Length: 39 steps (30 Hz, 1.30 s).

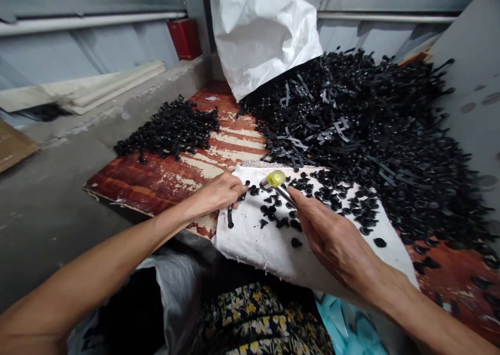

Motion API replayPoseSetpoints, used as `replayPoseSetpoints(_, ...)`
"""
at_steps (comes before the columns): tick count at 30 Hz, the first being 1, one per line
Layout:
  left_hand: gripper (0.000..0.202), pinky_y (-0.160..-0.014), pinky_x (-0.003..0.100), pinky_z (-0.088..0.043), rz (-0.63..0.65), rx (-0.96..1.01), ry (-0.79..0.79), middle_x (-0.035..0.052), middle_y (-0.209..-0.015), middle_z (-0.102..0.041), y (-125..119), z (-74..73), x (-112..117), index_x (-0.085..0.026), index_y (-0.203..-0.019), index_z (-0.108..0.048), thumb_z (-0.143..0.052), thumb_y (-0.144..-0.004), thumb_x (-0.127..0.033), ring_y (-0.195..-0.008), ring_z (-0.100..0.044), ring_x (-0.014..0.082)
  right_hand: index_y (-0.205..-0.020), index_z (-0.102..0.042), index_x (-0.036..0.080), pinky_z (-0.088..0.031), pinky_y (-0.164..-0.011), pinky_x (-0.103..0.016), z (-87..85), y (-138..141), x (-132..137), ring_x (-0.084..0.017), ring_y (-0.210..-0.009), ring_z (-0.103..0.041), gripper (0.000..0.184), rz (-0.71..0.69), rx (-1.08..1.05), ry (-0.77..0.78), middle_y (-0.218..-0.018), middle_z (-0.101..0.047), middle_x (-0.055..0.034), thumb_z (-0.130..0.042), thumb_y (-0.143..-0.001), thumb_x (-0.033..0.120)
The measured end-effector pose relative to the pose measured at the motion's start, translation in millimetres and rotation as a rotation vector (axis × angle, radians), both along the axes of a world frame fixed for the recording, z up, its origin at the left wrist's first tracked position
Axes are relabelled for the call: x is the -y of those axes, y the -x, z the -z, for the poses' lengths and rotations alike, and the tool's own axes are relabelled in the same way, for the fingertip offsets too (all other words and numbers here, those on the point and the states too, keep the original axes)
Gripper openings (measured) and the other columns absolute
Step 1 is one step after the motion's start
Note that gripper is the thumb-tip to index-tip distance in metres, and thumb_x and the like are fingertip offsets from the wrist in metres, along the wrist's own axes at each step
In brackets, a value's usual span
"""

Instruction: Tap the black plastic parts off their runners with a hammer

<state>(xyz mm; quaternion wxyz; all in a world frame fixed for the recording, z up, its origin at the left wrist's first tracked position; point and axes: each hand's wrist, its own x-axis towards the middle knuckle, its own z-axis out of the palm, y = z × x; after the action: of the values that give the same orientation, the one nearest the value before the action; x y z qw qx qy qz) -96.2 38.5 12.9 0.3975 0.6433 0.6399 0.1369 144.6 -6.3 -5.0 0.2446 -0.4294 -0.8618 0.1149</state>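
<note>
1 slender black strip [230, 217], with a round knob at its near end, is pinched in the left hand [226, 191] over the white cloth [250, 243]. 1 hammer [282, 191], fitted with a translucent yellow face and a metallic shaft, is gripped in the right hand [332, 232], its head held near the strip.

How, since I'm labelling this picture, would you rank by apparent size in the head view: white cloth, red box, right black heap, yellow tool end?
1. Right black heap
2. White cloth
3. Red box, farther off, so looking smaller
4. Yellow tool end
</note>
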Motion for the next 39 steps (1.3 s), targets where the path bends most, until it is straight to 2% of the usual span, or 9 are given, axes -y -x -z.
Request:
replayPoseSetpoints(8, 0.033, -0.038, 0.020, -0.025, 0.001, -0.020, 0.013, -0.0033, -0.043, -0.049, 0.1, 0.1, 0.5, -0.017, -0.052, -0.050, -0.047, -0.084, -0.023, -0.036, -0.037, 0.0064, -0.141, -0.046, 0.007, -0.052, -0.051, -0.030, 2.2, 16.1, -12.9, -0.017, -0.053, -0.059, 0.057, -0.021, 0.211, -0.029, -0.087, -0.068, -0.0134, -0.035, -0.085, 0.007)
replayPoseSetpoints(11, 0.030, -0.037, 0.019, -0.025, -0.007, 0.040, 0.066, -0.0037, -0.045, -0.050, 0.8, -2.3, 1.4, -0.016, -0.055, -0.049, -0.046, -0.085, -0.022, -0.035, -0.037, 0.0057, -0.143, -0.043, 0.007, -0.053, -0.055, -0.030, 2.0, 16.1, -13.2, -0.019, -0.058, -0.061, 0.061, -0.028, 0.303, 0.001, -0.092, -0.069, -0.0153, -0.035, -0.082, 0.005)
replayPoseSetpoints(14, 0.022, -0.034, 0.018, -0.022, -0.016, 0.186, 0.204, -0.0026, -0.055, -0.059, 4.9, -3.3, 1.9, -0.016, -0.065, -0.052, -0.047, -0.085, -0.024, -0.033, -0.038, 0.0043, -0.144, -0.041, 0.004, -0.054, -0.058, -0.033, -1.0, 14.4, -14.5, -0.020, -0.061, -0.063, 0.060, -0.046, 0.309, 0.027, -0.095, -0.069, -0.0182, -0.033, -0.085, 0.006)
replayPoseSetpoints(21, 0.019, -0.031, 0.017, -0.019, -0.004, 0.242, 0.193, -0.0031, -0.052, -0.057, 11.2, 4.7, 0.4, -0.016, -0.062, -0.052, -0.052, -0.078, -0.026, -0.031, -0.036, 0.0035, -0.145, -0.044, 0.012, -0.054, -0.058, -0.033, -8.1, 9.6, -15.3, -0.020, -0.058, -0.062, 0.058, -0.061, 0.230, 0.053, -0.076, -0.068, -0.0095, -0.035, -0.088, 0.012)
replayPoseSetpoints(25, 0.021, -0.031, 0.018, -0.018, -0.024, 0.252, 0.189, -0.0021, -0.050, -0.057, 9.8, 5.6, 0.0, -0.016, -0.059, -0.051, -0.053, -0.077, -0.027, -0.030, -0.034, 0.0039, -0.146, -0.043, 0.016, -0.054, -0.060, -0.032, -17.4, 16.0, -5.5, -0.019, -0.061, -0.061, 0.055, -0.015, -0.068, -0.069, -0.080, -0.066, -0.0085, -0.035, -0.092, 0.014)
replayPoseSetpoints(27, 0.023, -0.031, 0.018, -0.017, -0.028, 0.258, 0.187, -0.0016, -0.049, -0.057, 10.7, 7.1, -0.3, -0.017, -0.058, -0.050, -0.053, -0.077, -0.029, -0.030, -0.033, 0.0038, -0.148, -0.040, 0.017, -0.054, -0.058, -0.031, -18.0, 19.4, -2.7, -0.018, -0.060, -0.060, 0.056, 0.022, -0.121, -0.109, -0.083, -0.066, -0.0092, -0.035, -0.092, 0.013)
replayPoseSetpoints(31, 0.026, -0.031, 0.019, -0.016, 0.020, 0.233, 0.151, -0.0015, -0.048, -0.055, 15.3, 14.1, -1.7, -0.016, -0.059, -0.052, -0.053, -0.078, -0.034, -0.029, -0.032, 0.0040, -0.141, -0.050, 0.013, -0.048, -0.044, -0.030, -10.5, 20.0, -6.4, -0.016, -0.045, -0.052, 0.060, 0.023, 0.171, -0.052, -0.074, -0.064, -0.0093, -0.034, -0.084, 0.007)
replayPoseSetpoints(35, 0.027, -0.032, 0.020, -0.018, 0.018, 0.177, 0.143, -0.0015, -0.048, -0.055, 14.7, 15.9, -1.9, -0.016, -0.058, -0.054, -0.053, -0.078, -0.034, -0.030, -0.033, 0.0048, -0.147, -0.041, 0.019, -0.051, -0.051, -0.031, -7.9, 18.5, -7.6, -0.018, -0.054, -0.056, 0.061, 0.024, 0.112, -0.076, -0.081, -0.065, -0.0090, -0.033, -0.088, 0.010)
replayPoseSetpoints(39, 0.026, -0.033, 0.019, -0.019, 0.016, 0.117, 0.132, -0.0010, -0.048, -0.055, 10.6, 10.5, -0.9, -0.016, -0.055, -0.052, -0.051, -0.077, -0.028, -0.030, -0.033, 0.0047, -0.142, -0.048, 0.015, -0.043, -0.041, -0.027, -10.0, 20.8, -3.7, -0.016, -0.044, -0.050, 0.066, 0.027, 0.259, -0.037, -0.074, -0.065, -0.0086, -0.035, -0.078, 0.004)
